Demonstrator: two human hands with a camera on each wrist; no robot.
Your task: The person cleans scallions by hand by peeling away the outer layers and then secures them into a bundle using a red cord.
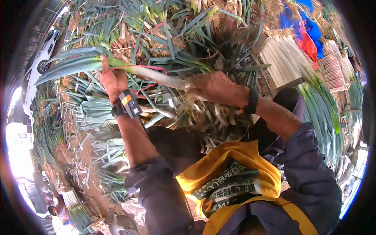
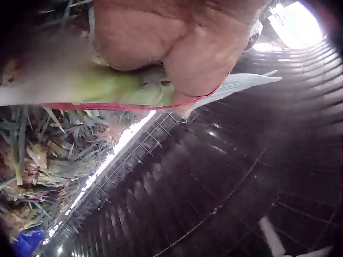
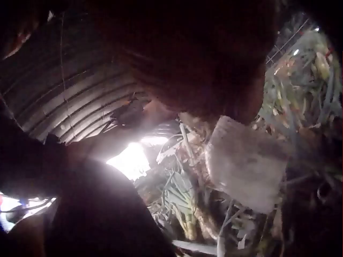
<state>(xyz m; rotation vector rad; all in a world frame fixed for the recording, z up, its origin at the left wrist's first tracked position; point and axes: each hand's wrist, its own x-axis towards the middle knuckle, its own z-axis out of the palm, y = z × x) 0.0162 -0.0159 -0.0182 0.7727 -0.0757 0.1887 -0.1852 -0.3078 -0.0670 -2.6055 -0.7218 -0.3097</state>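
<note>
A long leek (image 1: 156, 75) spans both hands, its green leaves fanning out to the left and its white stalk toward the right. My left hand (image 1: 114, 80) grips it where white turns to green; the left wrist view shows thumb and fingers curled round the pale-green neck (image 2: 115, 88). A red string (image 1: 137, 67) runs from that hand along the stalk. At the root end, my right hand (image 1: 217, 88) closes round the stalk's tip. In the dark right wrist view, a broad pale flat-sided piece (image 3: 246, 166) shows just below the fingers; its kind cannot be told.
Loose leeks (image 1: 102, 105) and leaf scraps lie heaped ahead and to the left. Trimmed leeks with white stalks (image 1: 280, 58) are stacked in a crate on the right. Beyond it are a red bag (image 1: 307, 49) and blue plastic (image 1: 311, 29). A white car (image 1: 41, 64) stands far left.
</note>
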